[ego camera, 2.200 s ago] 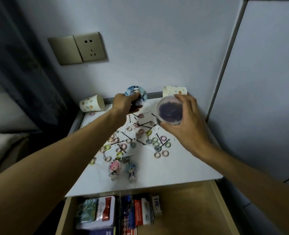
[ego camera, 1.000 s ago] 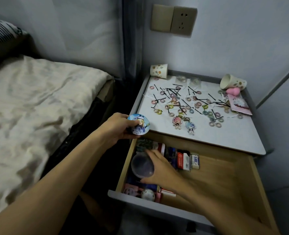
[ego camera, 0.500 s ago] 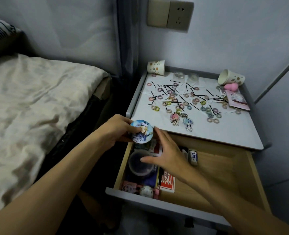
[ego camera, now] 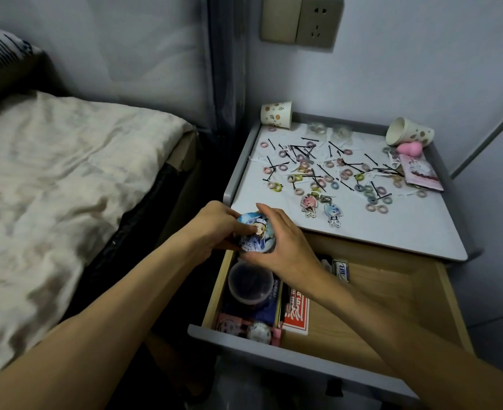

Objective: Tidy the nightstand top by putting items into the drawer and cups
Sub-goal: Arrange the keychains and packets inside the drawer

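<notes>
My left hand (ego camera: 212,229) and my right hand (ego camera: 282,247) both grip a round blue badge (ego camera: 256,233) with a cartoon figure, held above the back left corner of the open drawer (ego camera: 362,306). Just below, a round clear tub (ego camera: 248,284) with dark contents lies in the drawer on some boxes. The nightstand top (ego camera: 362,223) is strewn with several small hair rings (ego camera: 373,199) and black hairpins (ego camera: 300,149). Two figure keychains (ego camera: 321,208) lie near its front. One paper cup (ego camera: 276,113) stands at the back left, another paper cup (ego camera: 408,136) lies tipped at the back right.
A pink sponge (ego camera: 410,149) and a pink packet (ego camera: 420,173) lie at the right back of the top. The drawer holds a red card box (ego camera: 296,313), a small white box (ego camera: 340,269) and a round ball (ego camera: 257,331). A bed (ego camera: 52,179) is on the left.
My right hand let go of the clear tub in the drawer and rose to the badge, which both hands now hold. Earlier the view swung from above the nightstand toward its front.
</notes>
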`<state>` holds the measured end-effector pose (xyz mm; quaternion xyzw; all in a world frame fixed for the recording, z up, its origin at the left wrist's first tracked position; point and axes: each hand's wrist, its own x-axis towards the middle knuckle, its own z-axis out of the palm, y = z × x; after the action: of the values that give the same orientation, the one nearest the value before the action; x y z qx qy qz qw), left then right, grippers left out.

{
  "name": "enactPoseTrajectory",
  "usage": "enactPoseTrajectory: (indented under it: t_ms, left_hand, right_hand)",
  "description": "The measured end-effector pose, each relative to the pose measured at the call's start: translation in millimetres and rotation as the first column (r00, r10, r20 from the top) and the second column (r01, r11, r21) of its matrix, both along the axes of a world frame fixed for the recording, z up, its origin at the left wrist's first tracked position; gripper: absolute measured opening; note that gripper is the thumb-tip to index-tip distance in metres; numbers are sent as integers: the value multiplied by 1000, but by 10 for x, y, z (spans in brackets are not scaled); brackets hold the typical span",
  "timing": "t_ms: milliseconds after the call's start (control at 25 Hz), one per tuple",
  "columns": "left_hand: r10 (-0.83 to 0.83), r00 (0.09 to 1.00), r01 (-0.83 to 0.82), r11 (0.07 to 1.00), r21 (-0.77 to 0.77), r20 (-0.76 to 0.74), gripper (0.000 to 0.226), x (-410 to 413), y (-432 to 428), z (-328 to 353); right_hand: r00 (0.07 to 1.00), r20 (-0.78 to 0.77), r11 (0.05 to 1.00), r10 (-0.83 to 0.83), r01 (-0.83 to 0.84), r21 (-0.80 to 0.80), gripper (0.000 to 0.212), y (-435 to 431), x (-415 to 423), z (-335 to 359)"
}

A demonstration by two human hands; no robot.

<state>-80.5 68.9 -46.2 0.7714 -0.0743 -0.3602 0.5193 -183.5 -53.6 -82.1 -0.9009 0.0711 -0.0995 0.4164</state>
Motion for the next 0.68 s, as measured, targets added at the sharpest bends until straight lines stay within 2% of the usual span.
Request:
enactPoseTrajectory:
  t_ms: [80,160,320,520,680]
  left_hand:
    - [57,997,-56,998,-23,51,18,12,-4,-3]
    - [139,985,-132,989,-65,104,19,53,9,-11]
    - [212,970,-203,975,-86,119,18,115,24,10]
    - [220,970,-212,974,-80,104,19,104,11,22]
    - [213,971,-205,975,-79,105,20,105,-4,12]
  right_hand:
    - [1000,-7,1000,-10,10,22,93,-26,30,2]
    - [996,-78,999,48,-46,29,94,-35,10,-40]
    - [943,-263,967,204,-236,-97,96,19,-128,-315]
    - [942,-266,968,203,-234,-89,95,31,-157,-515]
    - [948,-230,957,220,-255,-137,86,18,-165,-554]
